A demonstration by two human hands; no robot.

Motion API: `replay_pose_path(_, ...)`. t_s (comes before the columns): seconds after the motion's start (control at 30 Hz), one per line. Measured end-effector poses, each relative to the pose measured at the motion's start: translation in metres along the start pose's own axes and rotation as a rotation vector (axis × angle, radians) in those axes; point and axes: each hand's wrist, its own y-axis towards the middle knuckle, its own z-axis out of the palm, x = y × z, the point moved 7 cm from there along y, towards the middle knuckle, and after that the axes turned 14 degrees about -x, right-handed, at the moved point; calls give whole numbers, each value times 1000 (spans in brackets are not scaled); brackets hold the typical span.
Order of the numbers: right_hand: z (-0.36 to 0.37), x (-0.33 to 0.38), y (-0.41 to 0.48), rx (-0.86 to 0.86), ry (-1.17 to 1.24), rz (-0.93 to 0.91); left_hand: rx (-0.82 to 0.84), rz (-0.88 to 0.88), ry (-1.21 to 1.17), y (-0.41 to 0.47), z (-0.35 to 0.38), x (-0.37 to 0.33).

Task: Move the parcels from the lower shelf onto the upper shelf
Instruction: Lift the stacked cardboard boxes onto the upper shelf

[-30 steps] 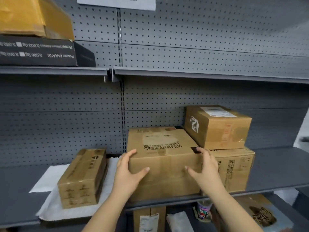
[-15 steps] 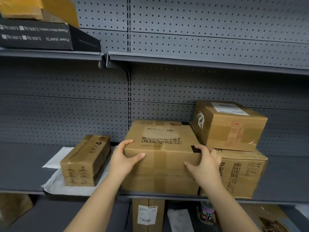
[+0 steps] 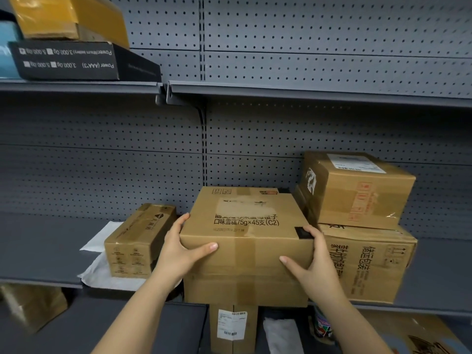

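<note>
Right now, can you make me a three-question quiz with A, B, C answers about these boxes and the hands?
1. Where is the black box?
A. on the upper shelf
B. on the floor
C. on the big middle box

2. How many brown boxes are stacked to the right of the big middle box?
A. none
B. two
C. five

3. What are the hands doing?
A. hanging free
B. gripping the big middle box by its sides
C. holding the small box

Answers:
1 A, it sits on the upper shelf at left.
2 B, the top box rests on the bottom box.
3 B, the left hand and right hand press its two sides.
</note>
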Motion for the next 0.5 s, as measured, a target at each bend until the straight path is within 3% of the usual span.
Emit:
replay_pose_path(0.23,8,-4,-2,17,39,45,24,-36,-104,-2,2,-5)
replay_pose_path(0.5,-13,41,-10,-20,12,-53,1,15,-83,-7,-22,-43)
